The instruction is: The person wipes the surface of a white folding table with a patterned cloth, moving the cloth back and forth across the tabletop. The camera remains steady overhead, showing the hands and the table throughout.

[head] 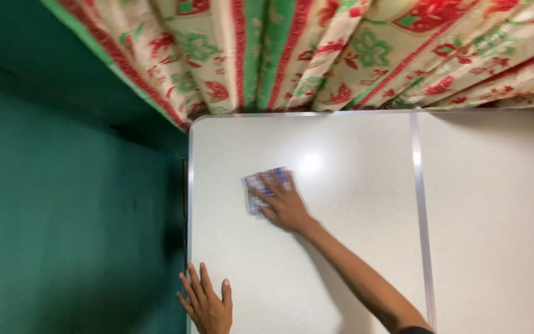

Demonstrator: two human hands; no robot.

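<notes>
— So, where does your right hand [285, 207] sit just now?

— Flat on a small cloth [266, 188], white with blue marks; your fingers are spread over it, pressing it down rather than gripping it; the cloth is blurred, so its pattern cannot be read; it lies on the left half of the white worktop [353, 260], nearer the far edge than the near one.

— And your left hand [208, 303]?

— Empty; palm down, fingers loosely splayed, resting at the near left corner of the worktop, right by its metal rim; it holds nothing, and it is well apart from the cloth.

— How far along does the wiping look?

— Hard to judge; the surface is pale and shows a bright glare spot just beside the cloth, but no smear, crumb or wet track can be made out on either side; I'd guess you are working the left panel, and the panel to the right of the metal strip [420, 204] has no cloth or hand on it; whether it is done I cannot tell.

— What lies around it?

— A patterned curtain [341, 55] in red, green and cream hangs along the far edge; a dark green wall [63, 204] stands to the left.
</notes>
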